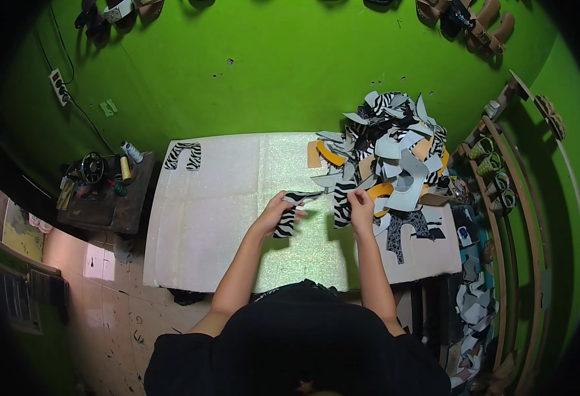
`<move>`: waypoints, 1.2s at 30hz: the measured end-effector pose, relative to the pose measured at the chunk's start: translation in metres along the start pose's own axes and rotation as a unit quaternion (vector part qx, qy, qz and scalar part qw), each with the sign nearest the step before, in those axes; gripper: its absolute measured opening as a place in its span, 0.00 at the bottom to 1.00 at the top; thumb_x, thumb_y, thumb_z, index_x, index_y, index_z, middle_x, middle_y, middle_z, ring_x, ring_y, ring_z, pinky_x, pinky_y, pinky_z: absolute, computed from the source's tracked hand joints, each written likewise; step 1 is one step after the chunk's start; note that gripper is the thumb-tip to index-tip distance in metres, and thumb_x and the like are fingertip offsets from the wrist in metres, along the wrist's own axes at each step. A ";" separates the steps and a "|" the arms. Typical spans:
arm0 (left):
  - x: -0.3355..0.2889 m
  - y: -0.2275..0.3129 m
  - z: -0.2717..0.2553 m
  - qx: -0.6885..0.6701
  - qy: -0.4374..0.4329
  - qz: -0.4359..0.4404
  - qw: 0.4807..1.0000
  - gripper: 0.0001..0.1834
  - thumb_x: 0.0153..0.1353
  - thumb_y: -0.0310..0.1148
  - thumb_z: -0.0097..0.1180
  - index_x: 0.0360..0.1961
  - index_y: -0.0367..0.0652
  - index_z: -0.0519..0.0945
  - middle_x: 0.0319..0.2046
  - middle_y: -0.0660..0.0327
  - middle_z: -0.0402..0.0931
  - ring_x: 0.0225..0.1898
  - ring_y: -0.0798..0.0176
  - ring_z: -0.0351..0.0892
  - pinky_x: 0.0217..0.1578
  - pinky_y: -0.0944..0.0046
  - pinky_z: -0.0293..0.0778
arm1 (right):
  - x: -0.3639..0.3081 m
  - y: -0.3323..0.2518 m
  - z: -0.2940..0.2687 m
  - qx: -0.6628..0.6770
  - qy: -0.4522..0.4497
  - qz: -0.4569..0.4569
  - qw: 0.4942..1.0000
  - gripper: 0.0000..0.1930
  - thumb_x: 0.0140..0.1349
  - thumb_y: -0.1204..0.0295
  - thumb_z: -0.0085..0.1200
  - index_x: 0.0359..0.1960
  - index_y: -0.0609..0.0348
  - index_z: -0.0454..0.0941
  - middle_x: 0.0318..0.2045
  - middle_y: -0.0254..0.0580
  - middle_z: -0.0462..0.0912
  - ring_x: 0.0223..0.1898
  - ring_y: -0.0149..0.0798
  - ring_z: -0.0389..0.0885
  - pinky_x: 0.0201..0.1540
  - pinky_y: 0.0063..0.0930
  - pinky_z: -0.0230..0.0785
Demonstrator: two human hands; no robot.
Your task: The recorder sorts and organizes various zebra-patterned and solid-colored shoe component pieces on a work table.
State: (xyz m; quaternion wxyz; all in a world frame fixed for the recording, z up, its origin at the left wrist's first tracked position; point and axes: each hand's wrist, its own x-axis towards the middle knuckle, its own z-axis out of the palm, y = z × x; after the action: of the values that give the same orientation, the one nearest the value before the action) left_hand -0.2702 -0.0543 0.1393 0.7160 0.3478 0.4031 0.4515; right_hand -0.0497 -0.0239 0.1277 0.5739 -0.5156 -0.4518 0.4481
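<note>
Over the middle of the table, my left hand (275,214) is closed on a black-and-white zebra-print piece (285,226), its arm-like strip reaching toward the right. My right hand (362,208) pinches another zebra-print section (342,210) by its right side. Whether these two sections are joined I cannot tell. A flat arch-shaped zebra-print piece (194,148) lies at the table's far left corner. Close to my right hand is a large heap of cut scraps (395,148) in white, grey, tan, orange and zebra print.
Pale shiny sheeting covers the table (197,218). A dark patterned cutout (395,245) lies at its right. To the left stands a sewing machine (92,168) with thread spools (131,153). A wooden rack (494,231) holds green footwear (481,148) on the right. More scraps (478,303) lie below.
</note>
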 end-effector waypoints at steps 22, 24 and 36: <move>-0.006 -0.026 0.028 0.087 -0.026 0.119 0.989 0.16 0.61 0.33 0.42 0.49 0.40 0.64 0.38 0.62 0.70 0.38 0.72 0.69 0.40 0.72 0.66 | -0.063 -0.004 0.045 0.151 -0.014 0.105 0.983 0.13 0.47 0.82 0.57 0.34 0.65 0.69 0.26 0.37 0.75 0.26 0.25 0.74 0.29 0.14 0.67; -0.007 -0.022 0.025 0.021 -0.032 0.085 0.996 0.16 0.60 0.31 0.44 0.49 0.40 0.65 0.39 0.62 0.71 0.38 0.72 0.70 0.39 0.72 0.68 | -0.063 -0.002 0.043 0.131 -0.026 0.092 0.987 0.13 0.46 0.83 0.56 0.34 0.65 0.68 0.27 0.39 0.75 0.27 0.27 0.74 0.29 0.15 0.68; -0.013 -0.003 0.015 0.092 0.004 0.089 0.992 0.15 0.58 0.24 0.44 0.47 0.41 0.67 0.39 0.59 0.72 0.38 0.71 0.71 0.39 0.71 0.70 | -0.066 -0.007 0.052 0.053 -0.081 0.018 0.995 0.10 0.48 0.80 0.55 0.34 0.64 0.71 0.30 0.37 0.75 0.28 0.24 0.73 0.30 0.12 0.65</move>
State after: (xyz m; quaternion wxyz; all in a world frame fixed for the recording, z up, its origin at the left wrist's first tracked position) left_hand -0.2591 -0.0696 0.1471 0.6364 0.4452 0.4131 0.4756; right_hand -0.1126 -0.0798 0.1343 0.5537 -0.4542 -0.4631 0.5222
